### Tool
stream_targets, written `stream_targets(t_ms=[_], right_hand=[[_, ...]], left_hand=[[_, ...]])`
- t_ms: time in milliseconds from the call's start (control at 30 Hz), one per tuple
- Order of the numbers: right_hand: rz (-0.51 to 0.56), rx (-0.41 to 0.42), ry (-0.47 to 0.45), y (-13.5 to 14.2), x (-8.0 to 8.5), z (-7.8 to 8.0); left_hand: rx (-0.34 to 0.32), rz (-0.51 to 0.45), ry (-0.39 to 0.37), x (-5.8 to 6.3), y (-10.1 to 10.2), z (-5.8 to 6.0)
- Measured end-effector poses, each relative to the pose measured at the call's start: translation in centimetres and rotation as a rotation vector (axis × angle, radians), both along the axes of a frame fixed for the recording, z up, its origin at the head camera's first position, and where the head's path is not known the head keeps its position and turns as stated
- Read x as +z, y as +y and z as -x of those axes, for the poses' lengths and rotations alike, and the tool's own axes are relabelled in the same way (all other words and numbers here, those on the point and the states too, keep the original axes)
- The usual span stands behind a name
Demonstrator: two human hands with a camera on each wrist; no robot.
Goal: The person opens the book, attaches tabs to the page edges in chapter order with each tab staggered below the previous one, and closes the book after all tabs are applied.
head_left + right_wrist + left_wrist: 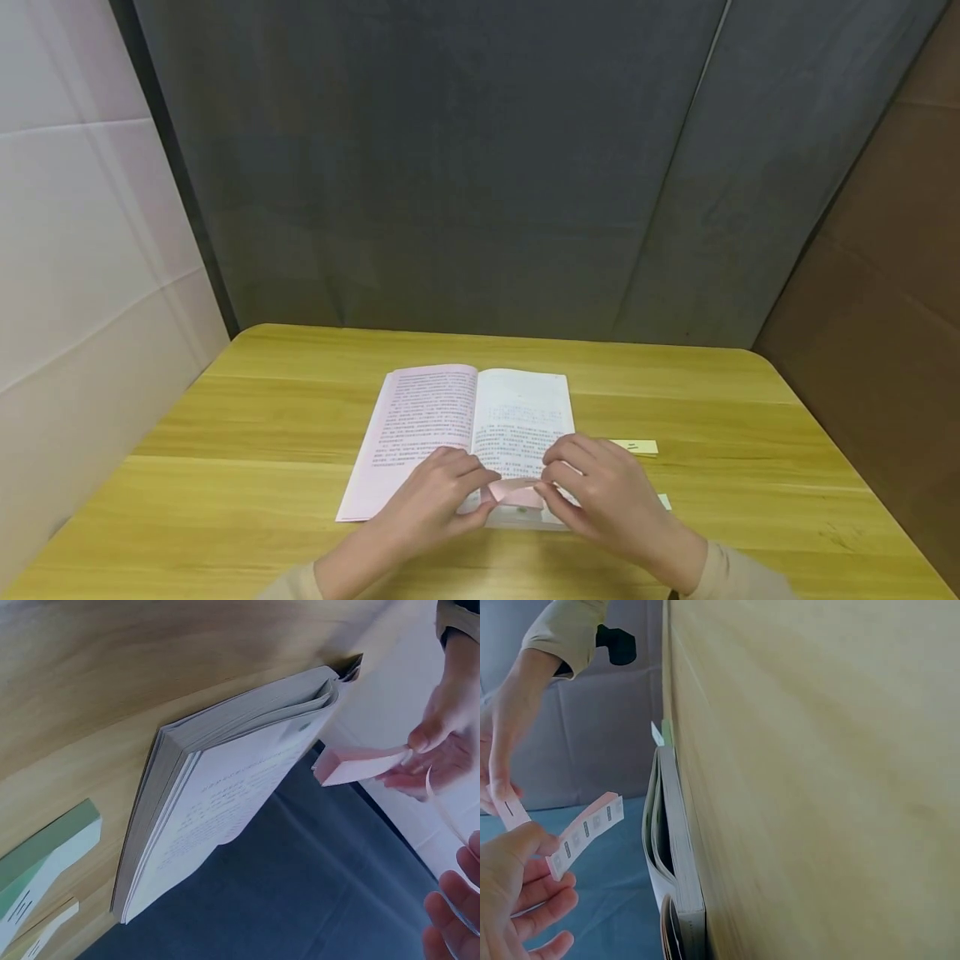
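Over the lower part of an open book (pixel 431 408), my two hands work on a small pad of pink sticky notes (pixel 351 765). My left hand (pixel 435 493) pinches the pad at one end between thumb and fingers; its printed underside (pixel 589 836) faces the left wrist camera. My right hand (pixel 600 492) pinches the far end of a thin pink sheet (pixel 513 485), which bends up from the pad near the left thumb. A short dark mark shows on that sheet (pixel 511 813) in the left wrist view. The book lies face up, with printed text on both pages.
To the right of the book lies a yellow note pad (pixel 636 447) with dark strokes on it. Nearer me, a green note pad (pixel 56 844) also bears strokes and is mostly hidden by my right hand in the head view. A wooden table (pixel 285 400) carries everything.
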State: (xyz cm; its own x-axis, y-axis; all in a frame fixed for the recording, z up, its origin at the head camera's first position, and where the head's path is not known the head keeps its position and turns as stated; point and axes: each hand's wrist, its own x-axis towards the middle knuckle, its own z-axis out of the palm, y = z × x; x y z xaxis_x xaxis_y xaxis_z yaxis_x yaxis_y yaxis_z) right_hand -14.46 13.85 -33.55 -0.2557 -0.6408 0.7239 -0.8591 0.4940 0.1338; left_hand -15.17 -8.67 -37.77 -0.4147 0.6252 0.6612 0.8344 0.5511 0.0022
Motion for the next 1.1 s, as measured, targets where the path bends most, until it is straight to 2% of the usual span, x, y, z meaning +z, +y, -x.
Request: stream_targets(t_ms=[300, 633, 867, 1100], right_hand=[[0.128, 0.111, -0.046, 0.3, 0.3, 0.2], [0.182, 0.057, -0.117, 1.5, 0.4, 1.0], [0.206, 0.009, -0.134, 2.4, 0.6, 2.0], [0.218, -0.052, -0.212, 3.2, 0.6, 3.0]], left_hand=[[-0.024, -0.038, -0.006, 0.0, -0.7, -0.5], [-0.049, 0.024, -0.035, -0.4, -2.1, -1.6], [-0.098, 0.078, -0.026, -0.9, -3.5, -2.6], [-0.072, 0.142, -0.110, -1.4, -4.5, -3.5]])
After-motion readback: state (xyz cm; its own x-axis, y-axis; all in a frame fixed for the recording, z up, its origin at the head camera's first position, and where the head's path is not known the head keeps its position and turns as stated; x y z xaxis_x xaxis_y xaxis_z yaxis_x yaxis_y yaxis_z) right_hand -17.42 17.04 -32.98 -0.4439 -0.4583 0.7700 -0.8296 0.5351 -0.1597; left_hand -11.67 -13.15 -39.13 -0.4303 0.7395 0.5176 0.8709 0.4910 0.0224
